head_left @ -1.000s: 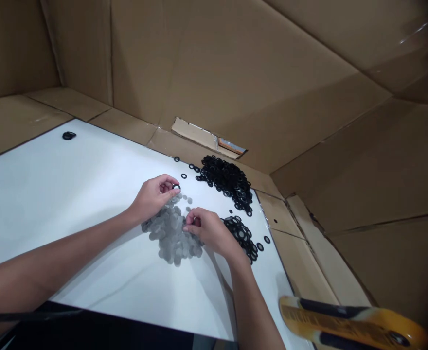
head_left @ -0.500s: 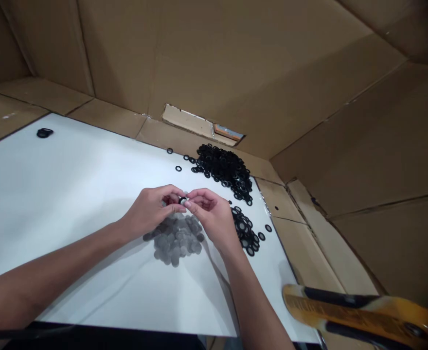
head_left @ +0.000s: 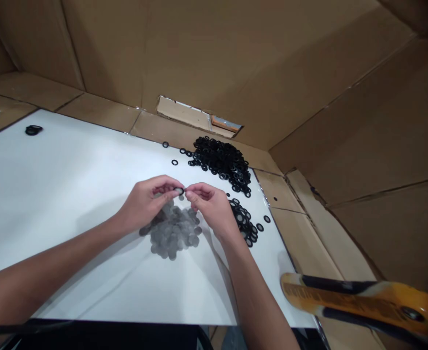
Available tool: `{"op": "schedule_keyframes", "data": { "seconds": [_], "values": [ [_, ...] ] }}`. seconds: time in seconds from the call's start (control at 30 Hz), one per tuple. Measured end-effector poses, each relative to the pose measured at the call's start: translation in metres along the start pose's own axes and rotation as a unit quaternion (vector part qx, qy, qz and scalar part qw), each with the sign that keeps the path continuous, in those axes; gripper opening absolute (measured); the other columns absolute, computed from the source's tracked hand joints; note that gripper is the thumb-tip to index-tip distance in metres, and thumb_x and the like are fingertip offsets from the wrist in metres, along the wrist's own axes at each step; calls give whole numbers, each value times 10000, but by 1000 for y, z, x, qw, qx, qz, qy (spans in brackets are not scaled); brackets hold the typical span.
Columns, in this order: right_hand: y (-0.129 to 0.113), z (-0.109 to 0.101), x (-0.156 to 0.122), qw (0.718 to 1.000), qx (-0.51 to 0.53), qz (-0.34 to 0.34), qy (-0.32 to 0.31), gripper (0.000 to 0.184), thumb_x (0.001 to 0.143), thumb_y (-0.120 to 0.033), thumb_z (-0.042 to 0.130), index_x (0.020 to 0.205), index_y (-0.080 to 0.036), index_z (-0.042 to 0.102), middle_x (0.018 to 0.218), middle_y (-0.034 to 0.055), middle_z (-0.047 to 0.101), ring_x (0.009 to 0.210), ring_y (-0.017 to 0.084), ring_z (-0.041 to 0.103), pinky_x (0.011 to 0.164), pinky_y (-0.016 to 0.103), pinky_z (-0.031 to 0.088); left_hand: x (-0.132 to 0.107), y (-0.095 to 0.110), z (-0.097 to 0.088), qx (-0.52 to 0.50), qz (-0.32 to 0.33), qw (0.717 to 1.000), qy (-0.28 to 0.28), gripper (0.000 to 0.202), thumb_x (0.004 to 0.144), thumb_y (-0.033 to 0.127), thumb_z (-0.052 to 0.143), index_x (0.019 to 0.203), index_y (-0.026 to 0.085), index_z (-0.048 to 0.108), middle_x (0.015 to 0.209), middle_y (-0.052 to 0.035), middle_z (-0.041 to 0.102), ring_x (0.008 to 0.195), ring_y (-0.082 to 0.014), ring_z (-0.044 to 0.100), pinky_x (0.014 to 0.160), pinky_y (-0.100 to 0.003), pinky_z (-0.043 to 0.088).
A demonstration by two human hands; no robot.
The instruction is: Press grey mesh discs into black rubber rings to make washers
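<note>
Left hand (head_left: 148, 201) and right hand (head_left: 208, 206) are close together over the surface (head_left: 71, 160), fingers curled, with a small black rubber ring (head_left: 179, 191) pinched in the left fingertips (head_left: 172, 185) and the right fingertips (head_left: 187, 193) pressed against its edge. The ring is held up off the surface, just above the pile of grey mesh discs (head_left: 172, 233), which sits right under the hands, with the left hand partly over its top edge. Compared with the half-second-earlier frame, the hands have shifted a bit up the view and the wrists sit slightly wider, but the ring is still held between both hands, and the whole scene sits higher in frame because the head has tilted. A big heap of black rings (head_left: 219, 160) lies beyond the hands, a smaller heap of black rings (head_left: 242, 221) lies just past the right hand, and a few loose rings (head_left: 174, 162) are scattered near the big heap. Off at far left there's a small black clump (head_left: 33, 130) — hard to tell what exactly. Cardboard walls (head_left: 199, 58) surround the surface, and a yellow-and-black tool handle (head_left: 360, 301) lies at lower right.
</note>
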State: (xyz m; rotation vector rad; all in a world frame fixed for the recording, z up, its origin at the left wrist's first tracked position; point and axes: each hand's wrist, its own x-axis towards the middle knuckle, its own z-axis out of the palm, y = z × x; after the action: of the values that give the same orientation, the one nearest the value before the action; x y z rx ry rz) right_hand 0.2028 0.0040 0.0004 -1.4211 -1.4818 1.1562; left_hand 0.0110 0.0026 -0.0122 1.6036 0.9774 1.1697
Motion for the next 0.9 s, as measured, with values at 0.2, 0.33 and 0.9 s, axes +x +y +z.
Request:
{"op": "schedule_keyframes", "data": {
  "seconds": [0.2, 0.33, 0.9],
  "values": [
    [22, 3, 11, 941, -325, -90, 25, 94, 815, -238, 732, 903, -231, 763, 925, 29, 688, 760, 164, 595, 766, 313, 431, 7, 1, -6, -56, -37, 994, 90, 202, 840, 317, 735, 980, 172, 725, 891, -26, 711, 826, -150, 640, 765, -261, 510],
    [26, 6, 9, 925, -361, -119, 7, 116, 867, -246, 662, 916, -251, 767, 949, 37, 682, 804, 183, 624, 783, 318, 439, 4, -3, -2, -65, -20, 996, 58, 172, 867, 291, 701, 989, 170, 715, 896, -28, 707, 835, -152, 644, 795, -276, 511],
    [-40, 166, 76, 918, -279, -183, -215, 91, 782, -190, 720, 727, -245, 766, 722, -12, 744, 706, 164, 669, 707, 286, 513, -12, 32, 1, 34, 314, 947, 66, 108, 940, 172, 594, 970, 132, 689, 807, -76, 726, 759, -175, 631, 736, -305, 530]
  ]
}}
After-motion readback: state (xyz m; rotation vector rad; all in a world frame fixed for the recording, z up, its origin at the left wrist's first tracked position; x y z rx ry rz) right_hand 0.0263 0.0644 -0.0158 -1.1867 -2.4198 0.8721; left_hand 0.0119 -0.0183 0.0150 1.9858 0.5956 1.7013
